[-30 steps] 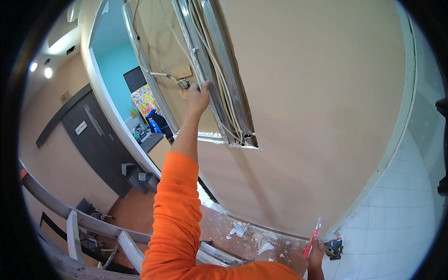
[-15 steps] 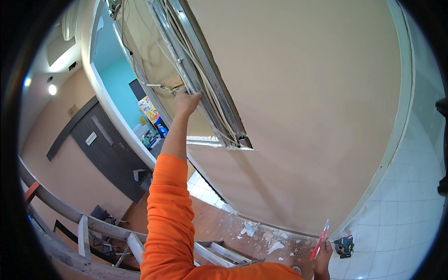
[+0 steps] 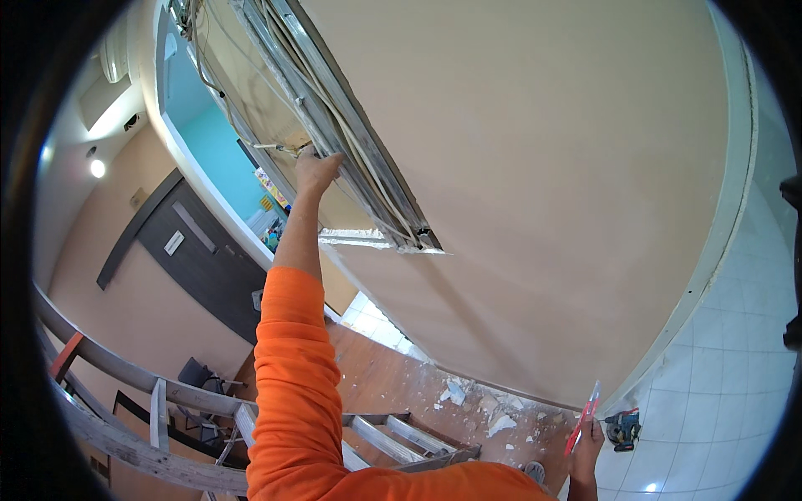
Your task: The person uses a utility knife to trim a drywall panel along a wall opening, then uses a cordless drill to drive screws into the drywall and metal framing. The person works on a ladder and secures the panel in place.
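Note:
My left hand (image 3: 317,174) reaches up, its fingers curled round the edge of a metal stud (image 3: 291,83) in a cut-out section of wall. Several pale cables (image 3: 355,138) run along the studs, and a thin wire with a light-coloured end (image 3: 269,147) lies just left of my fingers. The fingertips behind the stud are hidden. Low on the right, my right hand (image 3: 589,447) is closed on a red utility knife (image 3: 580,428), whose blade points upward. The beige wall panel (image 3: 535,192) lies between the hands.
A wooden-looking ladder (image 3: 200,399) stands at lower left, with more rungs (image 3: 393,438) below my arm. Broken plaster (image 3: 497,417) litters the brown floor. A blue-black power tool (image 3: 622,430) sits on white tiles (image 3: 697,401) at right. A dark door (image 3: 205,259) and chair (image 3: 200,376) stand left.
The view has shifted, so the wall opening and my left hand appear slightly further left. My left hand stays on the stud, and the knife remains in my right hand.

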Available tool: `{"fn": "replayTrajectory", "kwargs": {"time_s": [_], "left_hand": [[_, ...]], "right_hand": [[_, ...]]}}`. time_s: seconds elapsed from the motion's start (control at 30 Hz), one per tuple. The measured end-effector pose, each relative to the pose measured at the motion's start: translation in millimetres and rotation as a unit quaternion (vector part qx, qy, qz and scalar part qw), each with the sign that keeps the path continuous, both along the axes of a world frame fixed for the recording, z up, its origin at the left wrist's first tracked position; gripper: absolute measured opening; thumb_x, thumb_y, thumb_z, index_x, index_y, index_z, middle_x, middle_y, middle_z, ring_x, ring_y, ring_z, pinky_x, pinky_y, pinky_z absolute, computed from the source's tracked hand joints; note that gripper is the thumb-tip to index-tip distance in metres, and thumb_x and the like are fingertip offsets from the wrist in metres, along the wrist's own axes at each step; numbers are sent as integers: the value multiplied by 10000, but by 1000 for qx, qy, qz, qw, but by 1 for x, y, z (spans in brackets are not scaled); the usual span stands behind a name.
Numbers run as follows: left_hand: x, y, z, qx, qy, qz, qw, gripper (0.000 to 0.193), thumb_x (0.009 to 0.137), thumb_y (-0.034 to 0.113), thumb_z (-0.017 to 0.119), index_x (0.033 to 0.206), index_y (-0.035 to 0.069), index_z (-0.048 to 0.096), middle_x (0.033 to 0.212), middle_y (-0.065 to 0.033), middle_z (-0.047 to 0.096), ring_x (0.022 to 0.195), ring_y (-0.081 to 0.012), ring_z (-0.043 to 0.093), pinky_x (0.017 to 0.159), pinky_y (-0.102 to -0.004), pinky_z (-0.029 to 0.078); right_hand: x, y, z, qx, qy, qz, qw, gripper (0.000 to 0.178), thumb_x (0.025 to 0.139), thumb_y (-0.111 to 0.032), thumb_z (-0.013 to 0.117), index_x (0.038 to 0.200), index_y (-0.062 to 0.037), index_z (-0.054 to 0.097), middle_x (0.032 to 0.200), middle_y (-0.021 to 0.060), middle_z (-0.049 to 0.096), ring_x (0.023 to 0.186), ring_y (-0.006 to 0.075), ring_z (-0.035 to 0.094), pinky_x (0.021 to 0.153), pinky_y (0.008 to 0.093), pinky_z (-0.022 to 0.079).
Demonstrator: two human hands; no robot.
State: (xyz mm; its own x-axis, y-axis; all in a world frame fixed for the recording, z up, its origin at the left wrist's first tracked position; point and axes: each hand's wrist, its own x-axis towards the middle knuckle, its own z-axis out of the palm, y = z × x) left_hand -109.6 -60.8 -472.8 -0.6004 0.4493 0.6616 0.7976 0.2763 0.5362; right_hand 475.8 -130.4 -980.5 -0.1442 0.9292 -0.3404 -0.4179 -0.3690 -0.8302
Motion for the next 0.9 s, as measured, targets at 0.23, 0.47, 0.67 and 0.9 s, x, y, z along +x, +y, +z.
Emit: {"fn": "replayTrajectory", "kwargs": {"time_s": [0.23, 0.47, 0.67, 0.9], "left_hand": [[-3, -12, -20, -41, -136, -51, 989, 214, 833, 151, 747, 966, -15, 729, 789, -92, 714, 691, -184, 704, 613, -308, 578], [10, -30, -44, 39, -140, -31, 989, 206, 894, 152, 753, 1015, -13, 733, 802, -78, 712, 698, -149, 698, 595, -283, 594], [25, -47, -65, 77, -151, -9, 986, 370, 889, 164, 756, 1192, -34, 678, 889, -110, 729, 717, -159, 704, 593, -290, 590], [42, -65, -82, 55, -141, -45, 988, 640, 881, 164, 744, 1435, -61, 516, 986, -143, 738, 746, -160, 692, 604, -295, 581]], "right_hand": [[1, 11, -5, 0, 9, 16, 1000, 271, 1068, -349, 560, 957, -103, 591, 707, -14, 550, 532, 86, 530, 479, 248, 460], [12, 24, 21, 38, -51, 80, 995, 323, 1072, -344, 552, 1195, -49, 592, 739, -6, 562, 516, 76, 530, 461, 238, 448], [11, 37, 17, 82, -90, 162, 979, 343, 1061, -259, 567, 1339, -60, 547, 713, 4, 574, 523, 85, 552, 458, 241, 449], [-2, 42, 28, 140, -88, 226, 960, 335, 1055, -202, 573, 1359, -65, 534, 798, 36, 648, 568, 91, 596, 491, 243, 480]]}}
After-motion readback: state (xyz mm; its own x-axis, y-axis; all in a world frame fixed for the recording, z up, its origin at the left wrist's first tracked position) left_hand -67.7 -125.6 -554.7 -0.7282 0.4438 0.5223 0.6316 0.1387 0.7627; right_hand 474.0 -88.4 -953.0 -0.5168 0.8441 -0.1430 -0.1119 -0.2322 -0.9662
